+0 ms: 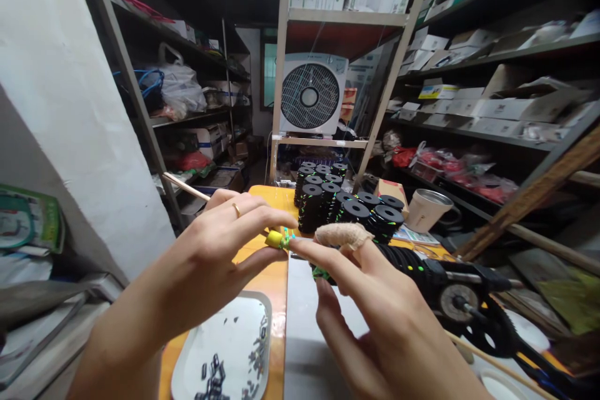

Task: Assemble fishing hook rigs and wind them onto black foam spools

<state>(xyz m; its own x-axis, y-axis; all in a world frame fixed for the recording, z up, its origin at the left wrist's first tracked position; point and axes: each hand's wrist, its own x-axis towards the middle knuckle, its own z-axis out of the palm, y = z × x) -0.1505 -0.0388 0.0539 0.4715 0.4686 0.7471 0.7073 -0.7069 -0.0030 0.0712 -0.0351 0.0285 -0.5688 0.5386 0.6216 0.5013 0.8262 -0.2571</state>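
My left hand (222, 231) is closed, thumb and fingers around a thin wooden stick (186, 186) that sticks out behind the knuckles. In line with the stick, a small yellow piece (274, 238) shows between thumb and index finger, with bright green and blue bits (285, 239) at its tip. My right hand (370, 287) has its fingers apart. Its index fingertip meets the green and blue bits, and a beige finger cover (343, 235) wraps another finger. Behind that hand runs a dark shaft of black discs (405, 262) with coloured dots, partly hidden.
Stacks of black ring-shaped discs (323, 194) stand on the orange table (279, 290). At front left, a white tray (225, 319) holds small dark parts. A beige cup (429, 209) stands at right. A box fan (312, 95) faces me between loaded shelves.
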